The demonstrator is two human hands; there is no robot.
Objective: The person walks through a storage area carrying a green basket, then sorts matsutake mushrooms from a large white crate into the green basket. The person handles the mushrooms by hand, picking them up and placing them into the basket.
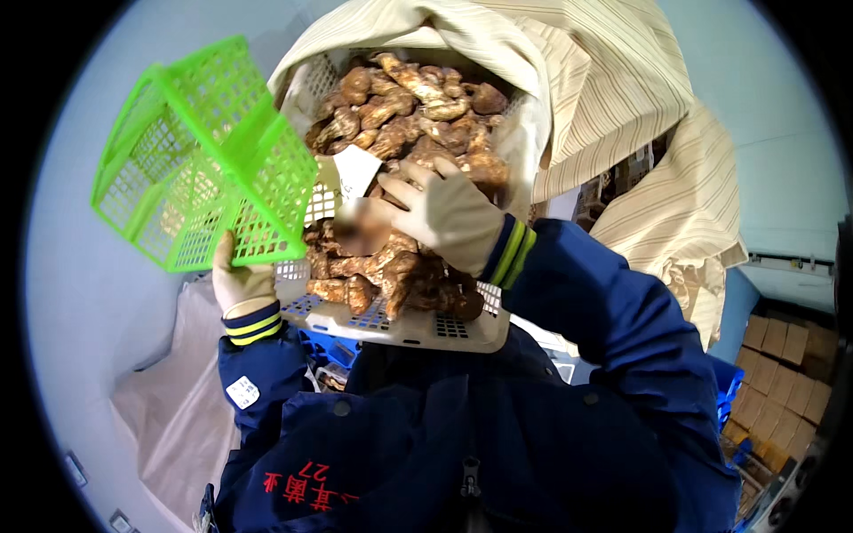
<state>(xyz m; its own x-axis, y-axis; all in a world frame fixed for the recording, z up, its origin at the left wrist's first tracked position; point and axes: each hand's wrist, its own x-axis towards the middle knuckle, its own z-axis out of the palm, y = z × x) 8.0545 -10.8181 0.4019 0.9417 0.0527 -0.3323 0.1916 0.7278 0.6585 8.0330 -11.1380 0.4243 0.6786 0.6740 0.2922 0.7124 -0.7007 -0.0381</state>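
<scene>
My left hand (pixel 242 282), in a pale glove, grips the lower corner of a bright green mesh basket (pixel 200 155) and holds it tilted up to the left. My right hand (pixel 444 213), also gloved, reaches into a white perforated crate (pixel 404 329) heaped with brown mushrooms (pixel 409 107). Its fingers close around something among the mushrooms in the middle of the crate, though a blur hides what it is. A small white card (pixel 355 169) lies on the mushrooms just above that hand.
A striped beige cloth (pixel 613 98) is folded back over the crate's far side and hangs to the right. Stacked cardboard boxes (pixel 786 373) stand at the lower right. A pale sack (pixel 173 400) lies at the lower left. Blue crates (pixel 329 348) sit beneath the white one.
</scene>
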